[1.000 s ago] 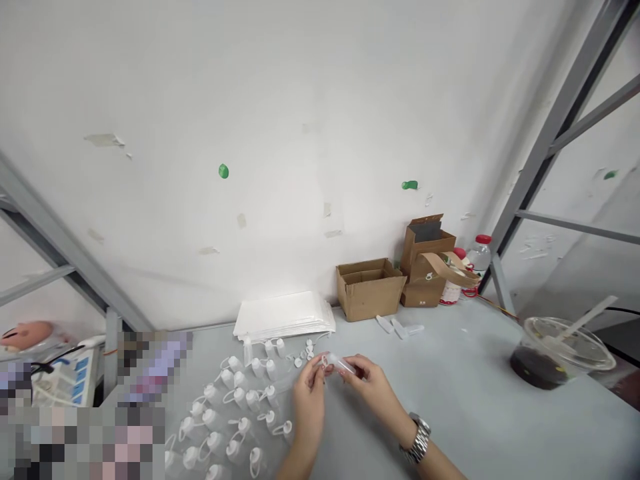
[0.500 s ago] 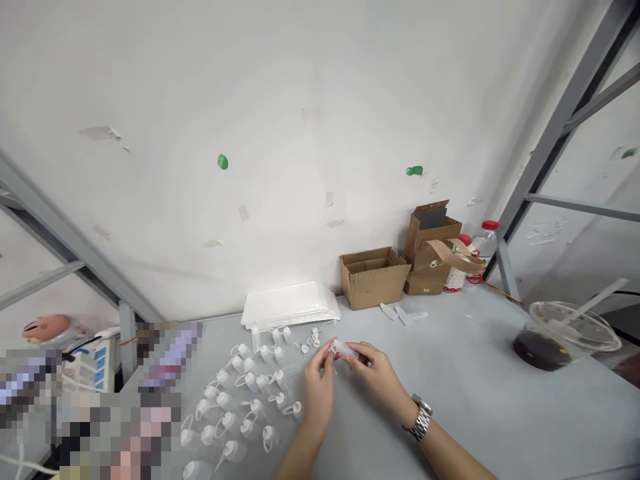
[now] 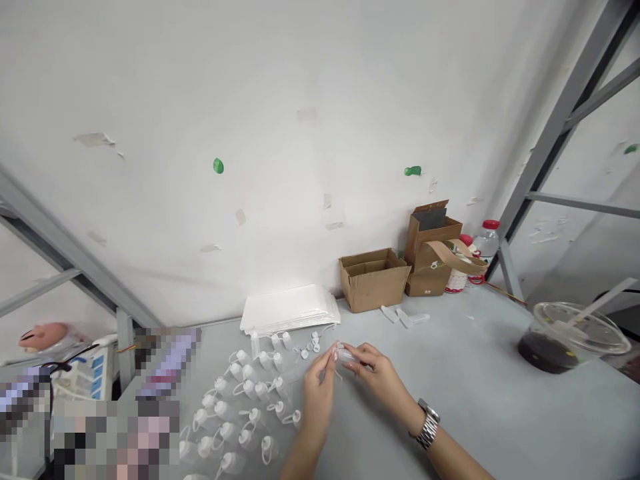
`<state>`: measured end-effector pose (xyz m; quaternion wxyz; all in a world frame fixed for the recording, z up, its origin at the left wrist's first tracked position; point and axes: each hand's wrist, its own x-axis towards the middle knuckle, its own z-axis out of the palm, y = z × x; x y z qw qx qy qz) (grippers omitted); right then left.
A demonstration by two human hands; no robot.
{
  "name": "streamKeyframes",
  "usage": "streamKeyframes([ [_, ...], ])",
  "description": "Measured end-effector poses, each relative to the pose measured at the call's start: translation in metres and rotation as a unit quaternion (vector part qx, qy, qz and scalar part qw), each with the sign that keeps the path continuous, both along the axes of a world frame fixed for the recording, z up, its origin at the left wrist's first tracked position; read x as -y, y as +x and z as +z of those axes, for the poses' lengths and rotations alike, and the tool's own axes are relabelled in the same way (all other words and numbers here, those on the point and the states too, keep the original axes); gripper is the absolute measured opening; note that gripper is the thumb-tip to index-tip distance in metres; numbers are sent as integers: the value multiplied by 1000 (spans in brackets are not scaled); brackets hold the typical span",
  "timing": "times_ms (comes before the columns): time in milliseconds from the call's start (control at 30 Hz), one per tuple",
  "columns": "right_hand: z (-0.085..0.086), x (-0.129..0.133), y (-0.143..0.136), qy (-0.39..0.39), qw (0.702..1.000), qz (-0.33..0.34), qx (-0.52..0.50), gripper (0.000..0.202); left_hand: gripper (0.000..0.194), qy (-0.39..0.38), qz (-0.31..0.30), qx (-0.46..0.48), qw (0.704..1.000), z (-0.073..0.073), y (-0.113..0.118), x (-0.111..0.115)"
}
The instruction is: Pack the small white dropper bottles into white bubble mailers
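Between fingers (image 3: 369, 349), clear bottle (image 3: 347, 356), brown bag (image 3: 419, 268) behind, white logo (image 3: 434, 265) unreadable

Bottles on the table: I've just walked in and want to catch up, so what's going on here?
Someone's left hand and right hand hold a small clear bottle, one at each end. White-capped bottles are grouped on the table to the left of the hands, and a few loose caps lie in front of the white stack.
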<state>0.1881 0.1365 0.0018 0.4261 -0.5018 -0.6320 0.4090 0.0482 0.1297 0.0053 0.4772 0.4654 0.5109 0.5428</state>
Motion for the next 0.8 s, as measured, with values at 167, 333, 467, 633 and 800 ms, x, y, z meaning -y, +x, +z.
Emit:
streamKeyframes([
  [167, 5, 4, -3, 16, 999, 38, -11, 30, 33, 23, 22, -7, 999, 0, -3, -1],
  [333, 16, 5, -3, -93, 979, 133, -121, 31, 35, -18, 4, 55, 998, 6, -4, 1],
  [467, 20, 6, -2, -141, 951, 179, -208, 33, 38, -46, -4, 121, 992, 9, -3, 0],
  [633, 19, 8, -3, -178, 927, 184, -273, 34, 40, -84, -6, 213, 973, 13, -1, 1],
  [800, 16, 9, -5, -215, 900, 213, -313, 35, 37, -93, -13, 229, 969, 16, -1, 2],
])
